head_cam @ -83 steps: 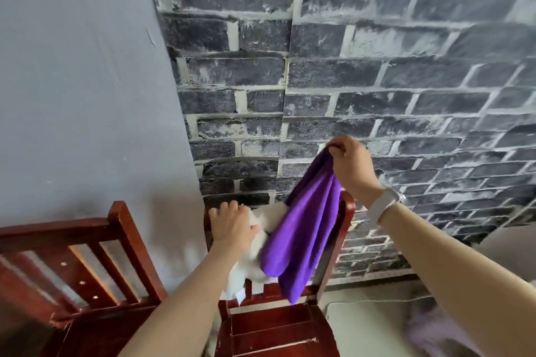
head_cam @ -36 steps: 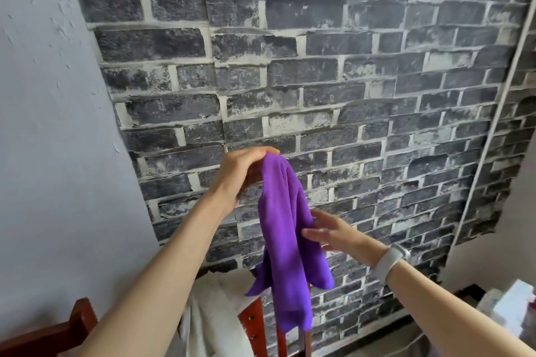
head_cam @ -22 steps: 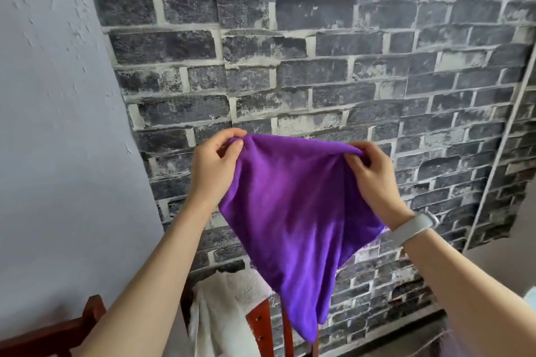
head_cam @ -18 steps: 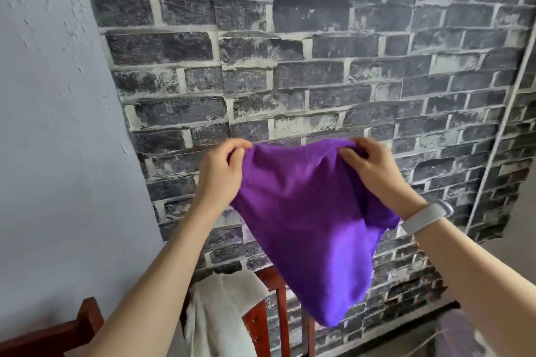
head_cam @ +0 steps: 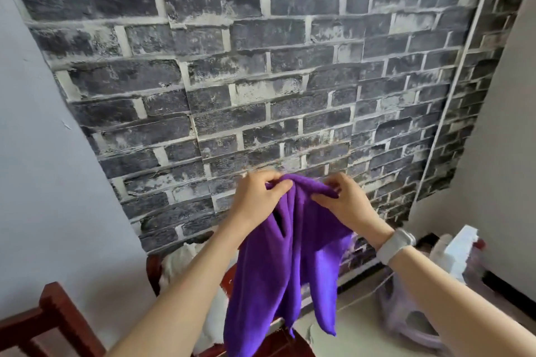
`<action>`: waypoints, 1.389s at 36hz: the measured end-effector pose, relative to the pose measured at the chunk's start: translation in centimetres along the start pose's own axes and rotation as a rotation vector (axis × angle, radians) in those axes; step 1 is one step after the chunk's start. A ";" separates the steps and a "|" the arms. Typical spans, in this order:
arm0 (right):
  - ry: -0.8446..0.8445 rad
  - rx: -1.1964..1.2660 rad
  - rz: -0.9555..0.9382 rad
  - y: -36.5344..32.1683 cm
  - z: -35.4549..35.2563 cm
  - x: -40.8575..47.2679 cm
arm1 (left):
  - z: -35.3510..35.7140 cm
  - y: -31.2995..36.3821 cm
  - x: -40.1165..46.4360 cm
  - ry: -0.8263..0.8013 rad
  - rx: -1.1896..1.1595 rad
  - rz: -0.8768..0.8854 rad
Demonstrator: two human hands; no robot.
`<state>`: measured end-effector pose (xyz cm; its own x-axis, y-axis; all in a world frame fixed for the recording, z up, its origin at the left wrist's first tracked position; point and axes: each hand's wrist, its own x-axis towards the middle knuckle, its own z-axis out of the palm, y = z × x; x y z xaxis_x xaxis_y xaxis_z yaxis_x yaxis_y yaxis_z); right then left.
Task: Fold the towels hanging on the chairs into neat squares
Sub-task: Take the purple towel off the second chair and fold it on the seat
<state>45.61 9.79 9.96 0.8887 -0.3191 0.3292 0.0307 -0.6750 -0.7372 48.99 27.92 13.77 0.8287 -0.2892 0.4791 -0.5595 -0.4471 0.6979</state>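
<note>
Both hands have drawn together: left hand (head_cam: 258, 197) and right hand (head_cam: 345, 201) each pinch the top edge of the purple towel (head_cam: 278, 269), nearly touching. It hangs straight below them, long axis vertical, over the chair (head_cam: 153, 269) and white towel (head_cam: 177, 262).

Bare forearms, no sleeves; white smartwatch (head_cam: 396, 245) w/ pale band on right wrist.

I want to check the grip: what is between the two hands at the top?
In the head view, only a short bunched ridge of the purple towel spans between the left hand and right hand; both pinch its upper edge.
</note>
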 end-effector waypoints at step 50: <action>-0.148 -0.285 0.690 22.1 3.5 -19.6 | 4.9 -19.5 -26.7 -0.569 0.288 -0.701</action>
<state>30.46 3.52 -14.86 0.7165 -0.6519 -0.2485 -0.6556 -0.5072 -0.5595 37.87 40.21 -15.23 0.8989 -0.2113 -0.3839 0.0292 -0.8453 0.5335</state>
